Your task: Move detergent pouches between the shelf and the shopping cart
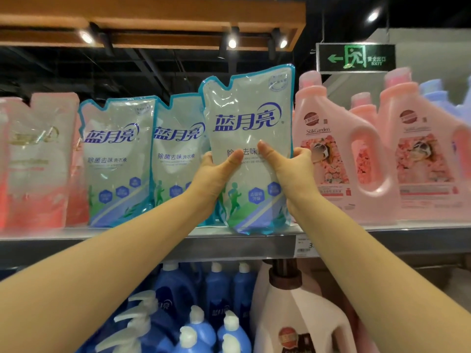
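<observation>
Detergent pouch (248, 138) upright at shelf (127, 242) edge, clamped by left hand (216, 171) and right hand (293, 166), thumbs on front. Two matching pouches (142, 154) just left.

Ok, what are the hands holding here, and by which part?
Both hands, left and right, hold one blue detergent pouch by its side edges at mid-height, thumbs pressed on the front, fingers behind.

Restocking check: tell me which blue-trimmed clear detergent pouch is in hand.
The rightmost blue-trimmed clear pouch: left hand and right hand grip it, raised above the two standing pouches.
</observation>
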Motion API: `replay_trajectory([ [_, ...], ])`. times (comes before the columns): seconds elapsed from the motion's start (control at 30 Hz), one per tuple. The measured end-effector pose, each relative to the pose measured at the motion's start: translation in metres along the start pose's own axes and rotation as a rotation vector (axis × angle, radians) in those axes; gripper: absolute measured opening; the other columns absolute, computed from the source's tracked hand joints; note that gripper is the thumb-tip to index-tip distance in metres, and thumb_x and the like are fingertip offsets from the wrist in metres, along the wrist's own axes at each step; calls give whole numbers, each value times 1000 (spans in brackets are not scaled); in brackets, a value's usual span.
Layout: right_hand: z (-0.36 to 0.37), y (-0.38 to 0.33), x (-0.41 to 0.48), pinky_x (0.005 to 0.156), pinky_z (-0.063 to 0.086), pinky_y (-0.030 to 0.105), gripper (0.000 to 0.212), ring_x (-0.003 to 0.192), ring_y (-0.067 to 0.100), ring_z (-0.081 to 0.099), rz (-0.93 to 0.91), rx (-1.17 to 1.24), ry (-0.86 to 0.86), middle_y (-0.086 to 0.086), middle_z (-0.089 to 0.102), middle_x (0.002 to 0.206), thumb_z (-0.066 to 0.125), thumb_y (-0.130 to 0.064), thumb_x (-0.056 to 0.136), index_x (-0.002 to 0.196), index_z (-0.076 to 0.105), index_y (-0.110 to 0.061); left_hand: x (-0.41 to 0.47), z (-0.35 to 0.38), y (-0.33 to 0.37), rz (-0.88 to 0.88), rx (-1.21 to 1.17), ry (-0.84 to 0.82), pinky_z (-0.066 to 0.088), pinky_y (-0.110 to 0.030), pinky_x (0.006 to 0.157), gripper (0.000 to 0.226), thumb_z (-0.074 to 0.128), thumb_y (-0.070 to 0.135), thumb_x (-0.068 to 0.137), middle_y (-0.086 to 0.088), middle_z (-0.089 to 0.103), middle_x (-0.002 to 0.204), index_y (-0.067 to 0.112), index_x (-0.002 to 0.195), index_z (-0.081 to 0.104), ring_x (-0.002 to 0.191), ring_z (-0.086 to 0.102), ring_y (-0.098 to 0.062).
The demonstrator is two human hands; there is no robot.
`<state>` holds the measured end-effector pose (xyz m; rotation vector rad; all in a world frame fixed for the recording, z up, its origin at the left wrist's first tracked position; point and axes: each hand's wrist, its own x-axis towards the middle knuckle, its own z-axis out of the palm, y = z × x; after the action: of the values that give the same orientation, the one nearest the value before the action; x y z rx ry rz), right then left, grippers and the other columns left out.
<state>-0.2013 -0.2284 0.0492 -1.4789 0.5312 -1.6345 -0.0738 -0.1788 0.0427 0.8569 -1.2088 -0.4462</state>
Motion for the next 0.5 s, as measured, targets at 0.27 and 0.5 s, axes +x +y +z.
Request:
replay_trajectory([
  [0.27, 0, 0, 0, 71, 53, 33, 65, 70, 11, 58, -45, -110, -4, 0, 57, 93, 75, -49, 70, 110, 40, -13, -2, -10, 5, -97, 106, -37, 53, -41, 85, 82, 73, 45, 55, -6, 65, 114, 17, 126, 43, 97, 65, -22],
  [0.5, -4, 10, 6, 52, 41, 26, 54, 52, 9, 47, 73, -33, 40, -2, 54, 70, 73, -52, 70, 100, 54, -11, -3, 6, 1, -130, 147, 6, 52, -37, 85, 62, 71, 38, 76, -9, 62, 117, 12, 125, 43, 98, 63, -23],
])
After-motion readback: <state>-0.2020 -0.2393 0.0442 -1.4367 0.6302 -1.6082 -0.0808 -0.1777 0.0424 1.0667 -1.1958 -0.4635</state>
